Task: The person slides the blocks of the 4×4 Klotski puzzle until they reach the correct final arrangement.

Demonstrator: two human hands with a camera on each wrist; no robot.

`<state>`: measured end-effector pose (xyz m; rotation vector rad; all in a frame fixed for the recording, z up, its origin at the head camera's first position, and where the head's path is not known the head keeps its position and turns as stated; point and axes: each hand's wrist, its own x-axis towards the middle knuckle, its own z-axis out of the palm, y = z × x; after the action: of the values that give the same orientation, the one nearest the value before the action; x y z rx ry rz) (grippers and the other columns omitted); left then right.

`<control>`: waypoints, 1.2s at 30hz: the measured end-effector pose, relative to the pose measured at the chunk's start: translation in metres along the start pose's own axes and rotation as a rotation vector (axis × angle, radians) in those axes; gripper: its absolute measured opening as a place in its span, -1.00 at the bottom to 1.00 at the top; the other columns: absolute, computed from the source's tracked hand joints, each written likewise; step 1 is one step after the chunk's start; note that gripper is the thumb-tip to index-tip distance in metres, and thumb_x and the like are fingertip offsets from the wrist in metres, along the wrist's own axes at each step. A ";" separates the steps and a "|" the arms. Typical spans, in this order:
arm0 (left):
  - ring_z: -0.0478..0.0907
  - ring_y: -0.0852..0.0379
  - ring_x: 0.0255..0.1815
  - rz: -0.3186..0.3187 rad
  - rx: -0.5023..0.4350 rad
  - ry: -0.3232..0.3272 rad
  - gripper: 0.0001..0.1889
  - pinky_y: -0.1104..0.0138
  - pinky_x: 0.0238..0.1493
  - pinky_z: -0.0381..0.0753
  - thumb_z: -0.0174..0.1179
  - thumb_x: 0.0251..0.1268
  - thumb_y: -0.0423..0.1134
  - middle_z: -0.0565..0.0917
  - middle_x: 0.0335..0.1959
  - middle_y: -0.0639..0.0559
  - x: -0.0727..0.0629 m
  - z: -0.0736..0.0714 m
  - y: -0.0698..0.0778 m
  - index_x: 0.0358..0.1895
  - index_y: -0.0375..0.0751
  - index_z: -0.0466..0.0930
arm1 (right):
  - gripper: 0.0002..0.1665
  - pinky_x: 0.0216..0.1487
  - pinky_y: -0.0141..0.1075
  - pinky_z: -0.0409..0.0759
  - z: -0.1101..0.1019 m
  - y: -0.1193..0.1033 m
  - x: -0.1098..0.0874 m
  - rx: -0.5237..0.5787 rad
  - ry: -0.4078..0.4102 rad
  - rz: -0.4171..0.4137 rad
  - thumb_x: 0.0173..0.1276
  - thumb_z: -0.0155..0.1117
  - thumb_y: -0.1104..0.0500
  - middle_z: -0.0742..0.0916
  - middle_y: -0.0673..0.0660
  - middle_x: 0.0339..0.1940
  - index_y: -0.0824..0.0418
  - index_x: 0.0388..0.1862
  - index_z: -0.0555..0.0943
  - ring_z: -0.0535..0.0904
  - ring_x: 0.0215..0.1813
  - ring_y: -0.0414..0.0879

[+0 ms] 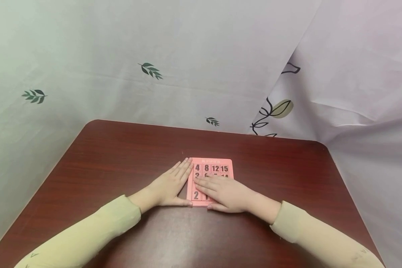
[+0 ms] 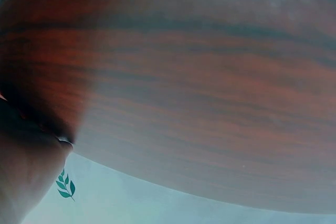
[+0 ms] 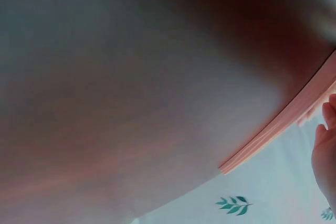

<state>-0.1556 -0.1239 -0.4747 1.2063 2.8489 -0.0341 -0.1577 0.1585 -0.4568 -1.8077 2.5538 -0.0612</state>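
A pink sliding number puzzle (image 1: pixel 215 168) lies flat on the table, its dark numbers facing up. The top row reads 4, 8, 12, 15; a 2 shows at the lower left. Along its left side rests my left hand (image 1: pixel 169 186), fingers straight, fingertips at the upper left corner and thumb by the lower left corner. My right hand (image 1: pixel 232 193) lies across the tiles with straight fingers, thumb by the near edge, hiding much of the lower rows. The right wrist view catches the puzzle's side edge (image 3: pixel 278 124); the left wrist view has part of the left hand (image 2: pixel 29 166).
The dark red-brown wooden table (image 1: pixel 127 149) has rounded far corners. Behind it hangs a pale curtain (image 1: pixel 187 56) with a leaf print, and another cloth (image 1: pixel 361 74) hangs on the right. Both forearms wear light sleeves (image 1: pixel 87 230).
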 end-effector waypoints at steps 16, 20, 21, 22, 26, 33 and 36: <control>-0.04 -0.28 0.78 0.005 -0.008 0.026 0.31 -0.01 0.77 0.10 0.08 0.28 0.61 -0.02 0.74 -0.44 -0.001 0.004 0.002 0.67 -0.52 -0.02 | -0.16 0.69 -0.14 0.35 0.006 -0.010 -0.009 -0.065 -0.008 -0.065 0.66 0.04 -0.26 0.40 0.08 0.71 0.18 0.70 0.27 0.32 0.71 -0.05; -0.03 -0.28 0.78 0.002 -0.007 0.022 0.31 -0.02 0.77 0.10 0.09 0.28 0.60 -0.02 0.74 -0.43 -0.001 0.004 0.002 0.67 -0.52 -0.01 | -0.18 0.70 -0.13 0.33 0.006 -0.004 -0.004 -0.075 -0.020 -0.030 0.68 0.02 -0.24 0.37 0.08 0.73 0.16 0.71 0.27 0.29 0.72 -0.04; -0.04 -0.28 0.79 0.002 -0.008 0.018 0.31 -0.02 0.77 0.09 0.09 0.28 0.60 -0.02 0.74 -0.43 -0.001 0.004 0.002 0.67 -0.52 -0.01 | -0.19 0.70 -0.13 0.33 0.006 -0.002 -0.003 -0.076 -0.020 -0.025 0.68 0.02 -0.24 0.37 0.08 0.72 0.16 0.71 0.27 0.29 0.72 -0.03; -0.04 -0.28 0.79 0.002 -0.008 0.015 0.31 -0.02 0.77 0.09 0.08 0.28 0.60 -0.02 0.74 -0.43 -0.001 0.004 0.002 0.67 -0.52 -0.01 | -0.19 0.70 -0.12 0.33 0.006 -0.001 -0.003 -0.077 -0.022 -0.020 0.68 0.02 -0.24 0.37 0.08 0.73 0.15 0.71 0.27 0.29 0.72 -0.02; -0.05 -0.28 0.79 0.001 -0.004 0.013 0.31 -0.01 0.78 0.09 0.07 0.28 0.61 -0.03 0.74 -0.43 -0.001 0.004 0.002 0.68 -0.51 -0.02 | -0.18 0.71 -0.12 0.32 0.005 -0.001 -0.004 -0.052 -0.013 -0.015 0.67 0.03 -0.24 0.36 0.09 0.73 0.15 0.71 0.27 0.28 0.73 -0.02; -0.06 -0.27 0.79 -0.003 -0.001 0.013 0.33 0.00 0.78 0.07 0.07 0.27 0.63 -0.04 0.74 -0.42 0.000 0.003 0.001 0.68 -0.50 -0.03 | -0.15 0.68 -0.09 0.36 0.005 -0.006 -0.020 -0.051 0.034 -0.042 0.63 0.11 -0.25 0.39 0.08 0.71 0.16 0.70 0.29 0.30 0.72 -0.01; -0.05 -0.27 0.79 -0.003 -0.003 0.017 0.33 -0.01 0.78 0.08 0.08 0.26 0.63 -0.04 0.74 -0.42 0.001 0.002 0.000 0.68 -0.51 -0.02 | -0.16 0.66 -0.07 0.39 0.007 -0.006 -0.029 -0.074 0.055 -0.055 0.62 0.13 -0.25 0.43 0.09 0.69 0.16 0.68 0.32 0.34 0.69 0.02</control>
<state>-0.1559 -0.1235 -0.4765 1.2071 2.8648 -0.0202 -0.1419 0.1835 -0.4641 -1.9282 2.5764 -0.0179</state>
